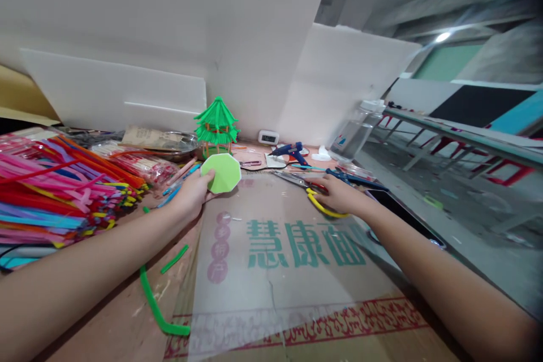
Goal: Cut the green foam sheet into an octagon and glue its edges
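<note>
My left hand (192, 193) is closed on a light green octagonal paper piece (221, 173), holding it just above the cardboard. My right hand (338, 195) rests on yellow-handled scissors (316, 195) that lie on the cardboard, its fingers wrapped about the handles. Behind the paper piece stands a small green pavilion model (216, 125) built of green strips.
A big heap of coloured pipe cleaners (55, 186) fills the left. A flattened printed cardboard sheet (288, 271) covers the table. A blue glue gun (290, 151), a metal dish (180, 146), a clear plastic jar (355, 130) and loose green stems (159, 311) lie around. White boards wall the back.
</note>
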`<state>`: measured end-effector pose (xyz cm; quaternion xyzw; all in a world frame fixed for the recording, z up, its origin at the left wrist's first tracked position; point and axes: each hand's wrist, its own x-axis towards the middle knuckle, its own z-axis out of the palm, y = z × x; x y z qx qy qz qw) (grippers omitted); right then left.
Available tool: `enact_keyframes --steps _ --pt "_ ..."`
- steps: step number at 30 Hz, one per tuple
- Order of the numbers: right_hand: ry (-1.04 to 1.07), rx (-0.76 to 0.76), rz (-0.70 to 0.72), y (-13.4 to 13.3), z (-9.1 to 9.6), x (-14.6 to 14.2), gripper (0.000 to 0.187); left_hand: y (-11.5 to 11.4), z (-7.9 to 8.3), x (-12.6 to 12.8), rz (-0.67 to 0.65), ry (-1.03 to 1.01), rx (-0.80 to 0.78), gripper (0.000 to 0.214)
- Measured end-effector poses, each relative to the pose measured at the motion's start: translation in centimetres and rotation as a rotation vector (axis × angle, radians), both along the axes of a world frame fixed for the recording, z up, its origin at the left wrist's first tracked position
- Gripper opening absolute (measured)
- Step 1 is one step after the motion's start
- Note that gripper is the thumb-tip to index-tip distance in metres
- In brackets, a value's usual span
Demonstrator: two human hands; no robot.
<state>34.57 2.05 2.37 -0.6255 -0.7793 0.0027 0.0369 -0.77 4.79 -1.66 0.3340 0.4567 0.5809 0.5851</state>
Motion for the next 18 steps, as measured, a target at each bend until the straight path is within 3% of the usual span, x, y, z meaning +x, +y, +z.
enact_keyframes --steps 3,6,9,12,14,16,18 --pt "0.018 0.062 0.030 -0.3 -0.1 -0.5 0.046 0.1 -0.1 -0.1 -0.011 0.007 -0.007 0.027" --pt "0.132 0.037 0.219 -1.3 -0.9 -3.1 0.056 0.3 -0.4 -0.1 -0.024 0.020 0.005 0.027" --pt "0.245 -0.172 0.316 -3.3 -1.2 -6.7 0.079 0.3 -0.6 -0.1 -0.027 0.030 0.026 0.024" --pt "0.437 -0.533 0.665 -5.1 0.2 -9.6 0.063 0.1 -0.7 0.0 -0.013 0.035 0.039 0.022" --pt "0.553 -0.605 0.757 -5.5 1.2 -11.0 0.060 0.0 -0.6 0.0 -0.016 0.036 0.053 0.022" --pt "0.629 -0.475 0.696 -5.0 1.4 -12.3 0.055 -0.1 -0.5 0.1 -0.029 0.037 0.067 0.020" --pt "0.515 -0.349 0.645 -4.3 0.9 -13.5 0.061 -0.2 -0.3 0.2 -0.038 0.042 0.072 0.018"
